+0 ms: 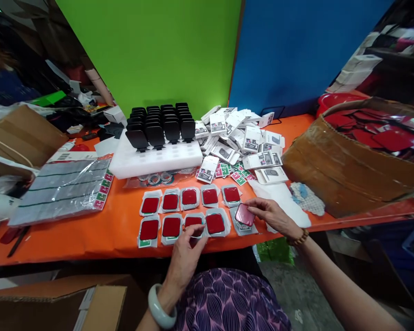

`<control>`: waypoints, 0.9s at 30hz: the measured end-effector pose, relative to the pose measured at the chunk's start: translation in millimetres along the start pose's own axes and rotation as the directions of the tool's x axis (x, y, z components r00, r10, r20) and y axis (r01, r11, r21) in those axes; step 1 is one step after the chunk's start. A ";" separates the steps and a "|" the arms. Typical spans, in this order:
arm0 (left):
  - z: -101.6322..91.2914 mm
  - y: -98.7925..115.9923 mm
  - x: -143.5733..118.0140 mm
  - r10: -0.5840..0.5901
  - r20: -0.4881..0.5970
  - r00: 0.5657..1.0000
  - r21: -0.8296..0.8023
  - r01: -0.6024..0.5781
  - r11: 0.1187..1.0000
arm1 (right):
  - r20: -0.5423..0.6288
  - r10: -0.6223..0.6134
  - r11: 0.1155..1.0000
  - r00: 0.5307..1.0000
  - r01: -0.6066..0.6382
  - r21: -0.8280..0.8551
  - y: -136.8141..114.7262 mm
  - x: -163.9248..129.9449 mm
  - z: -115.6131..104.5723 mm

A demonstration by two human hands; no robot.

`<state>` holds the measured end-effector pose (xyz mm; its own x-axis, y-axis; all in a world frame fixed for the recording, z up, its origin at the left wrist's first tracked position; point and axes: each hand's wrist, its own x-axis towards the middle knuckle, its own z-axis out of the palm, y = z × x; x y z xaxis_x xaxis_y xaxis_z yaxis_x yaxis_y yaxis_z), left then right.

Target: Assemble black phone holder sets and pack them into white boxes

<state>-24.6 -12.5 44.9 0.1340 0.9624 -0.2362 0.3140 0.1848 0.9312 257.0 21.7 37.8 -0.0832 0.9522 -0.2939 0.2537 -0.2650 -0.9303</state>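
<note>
the right hand (269, 214) pinches a glossy pink-red pad (244, 214) between thumb and fingertips, holding it tilted just above a clear packet (239, 224) at the right end of the near row. a beaded bracelet (299, 238) sits on that wrist.

the left hand (186, 255) is loosely open, fingers spread and curled down, its fingertips (197, 231) touching the third packet (192, 222) of the near row; whether it actually grips the packet's edge is hard to tell from this angle. a pale bangle (160, 308) rings that wrist.

two rows of red pads in clear sleeves (189, 197) lie on the orange table (89, 234), directly at 12 o'clock from the left hand. further out at 12 o'clock stands a white foam tray (155, 158) holding upright black holders (158, 122) in ranks. at about 1 o'clock from the right hand lies a loose heap of small white boxes (241, 138), with green and pink stickers (236, 174) at its near edge. at 3 o'clock from the right hand sits a large cardboard box (345, 170) with red pieces inside, and a white cloth (283, 197) lies just beside that hand. at 9 o'clock from the rows lies a plastic-wrapped flat bundle (62, 188).
</note>
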 end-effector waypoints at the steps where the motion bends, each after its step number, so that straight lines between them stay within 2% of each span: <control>1: -8.2 -4.9 2.4 0.065 -0.009 0.998 0.164 -0.063 0.984 | 0.019 -0.019 0.998 1.000 0.021 -0.059 1.8 2.9 -5.4; 4: -29.0 -22.7 11.7 0.242 0.068 0.968 0.501 -0.243 0.831 | 0.112 -0.059 0.983 0.992 0.077 -0.165 8.3 9.5 -8.9; 7: -42.5 -38.2 22.9 0.308 0.212 0.928 0.643 -0.369 0.671 | 0.146 -0.069 0.963 0.987 0.104 -0.249 16.8 14.2 -3.7; 11: -51.4 -43.1 36.3 0.319 0.346 0.882 0.684 -0.470 0.558 | 0.051 -0.190 0.895 0.980 0.194 -0.401 28.1 16.2 1.1; 14: -53.7 -36.8 42.9 0.313 0.402 0.861 0.679 -0.509 0.529 | -0.047 -0.305 0.847 0.951 0.248 -0.470 28.2 10.7 6.7; 17: -52.7 -28.5 46.0 0.293 0.438 0.850 0.670 -0.526 0.524 | -0.122 -0.376 0.838 0.918 0.281 -0.468 15.9 0.4 23.4; 20: -49.1 -21.9 45.9 0.283 0.419 0.862 0.690 -0.506 0.518 | -0.072 -0.443 0.821 0.894 0.372 -0.434 -3.6 -7.7 55.2; 23: -46.3 -19.3 42.0 0.303 0.357 0.884 0.726 -0.467 0.506 | 0.079 -0.513 0.747 0.855 0.490 -0.448 -17.6 -7.1 94.0; 27: -47.7 -25.0 27.8 0.328 0.113 0.938 0.833 -0.270 0.484 | 0.227 -0.539 0.610 0.811 0.562 -0.558 -19.3 3.0 128.4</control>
<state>-73.5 19.1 28.3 0.3351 0.9407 0.0529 0.8983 -0.3359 0.2831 128.1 10.2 26.6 -0.4229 0.8808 0.2129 0.6464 0.4579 -0.6104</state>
